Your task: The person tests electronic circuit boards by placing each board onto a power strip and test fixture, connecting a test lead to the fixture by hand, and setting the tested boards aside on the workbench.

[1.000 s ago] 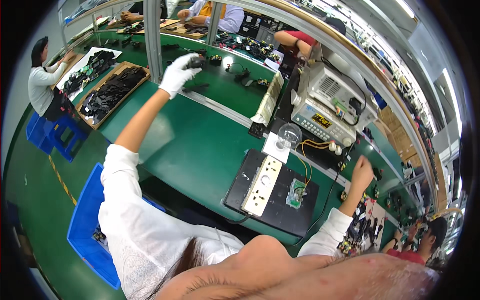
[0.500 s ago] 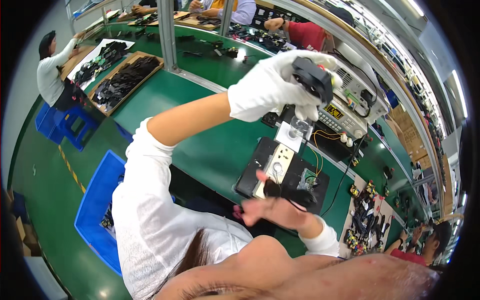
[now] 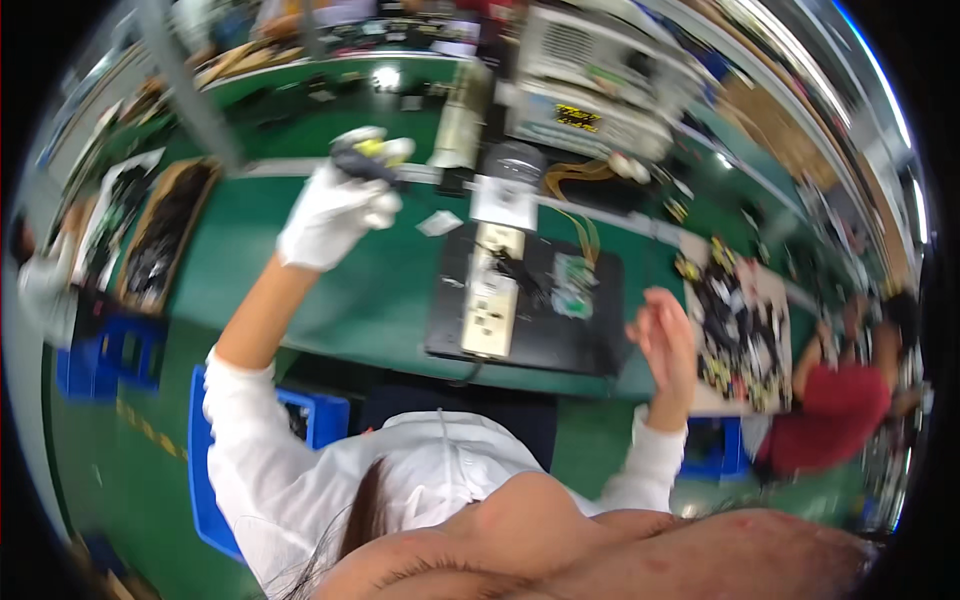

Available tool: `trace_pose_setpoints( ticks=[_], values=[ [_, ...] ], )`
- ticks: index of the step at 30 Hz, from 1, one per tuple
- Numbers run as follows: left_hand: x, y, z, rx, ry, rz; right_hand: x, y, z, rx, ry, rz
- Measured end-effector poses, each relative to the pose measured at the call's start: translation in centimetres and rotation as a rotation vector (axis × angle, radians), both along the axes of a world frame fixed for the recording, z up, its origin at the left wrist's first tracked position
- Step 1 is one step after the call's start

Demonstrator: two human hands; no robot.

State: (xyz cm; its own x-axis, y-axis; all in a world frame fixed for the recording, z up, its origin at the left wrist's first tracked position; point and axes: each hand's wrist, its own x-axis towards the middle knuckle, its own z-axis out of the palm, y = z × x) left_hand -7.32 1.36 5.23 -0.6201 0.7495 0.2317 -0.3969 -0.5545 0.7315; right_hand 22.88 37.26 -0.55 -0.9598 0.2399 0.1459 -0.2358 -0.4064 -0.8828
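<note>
My left hand, in a white glove, is raised over the left part of the green bench. Its fingers are closed on a small dark device with yellow parts; motion blur hides its exact kind. My bare right hand hangs at the right edge of a black board, fingers loosely curled, apart and holding nothing. On that board lie a cream power strip, a green circuit board with yellow wires, and a black piece with a cable beside the strip.
A bench instrument with a lit display stands behind the board. Cardboard with several black cables lies right, near a seated person in red. A tray of black parts is far left; a blue bin stands below my left arm.
My view has turned. My left hand, still gripping the dark device, has moved left, away from the instrument. My right hand has shifted right, away from the power strip, and is now empty.
</note>
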Motion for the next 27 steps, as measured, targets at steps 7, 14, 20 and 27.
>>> trace_pose_setpoints(
  ticks=[7, 14, 20, 27],
  values=[
    [-0.2, 0.8, -3.4, -0.024, 0.006, -0.05, -1.5, 0.7, -1.6, -0.154, 0.148, 0.012],
    [1.2, 2.0, -3.7, -0.138, 0.07, 0.063, -2.3, 0.7, -2.0, -0.077, 0.147, -0.027],
    [1.9, 2.4, -3.9, -0.205, 0.35, 0.088, -3.4, 0.5, -3.0, -0.233, 0.242, -0.007],
    [3.1, 3.1, -4.2, -0.326, 0.405, 0.096, -3.7, 0.5, -3.5, -0.313, 0.207, -0.161]
  ],
)
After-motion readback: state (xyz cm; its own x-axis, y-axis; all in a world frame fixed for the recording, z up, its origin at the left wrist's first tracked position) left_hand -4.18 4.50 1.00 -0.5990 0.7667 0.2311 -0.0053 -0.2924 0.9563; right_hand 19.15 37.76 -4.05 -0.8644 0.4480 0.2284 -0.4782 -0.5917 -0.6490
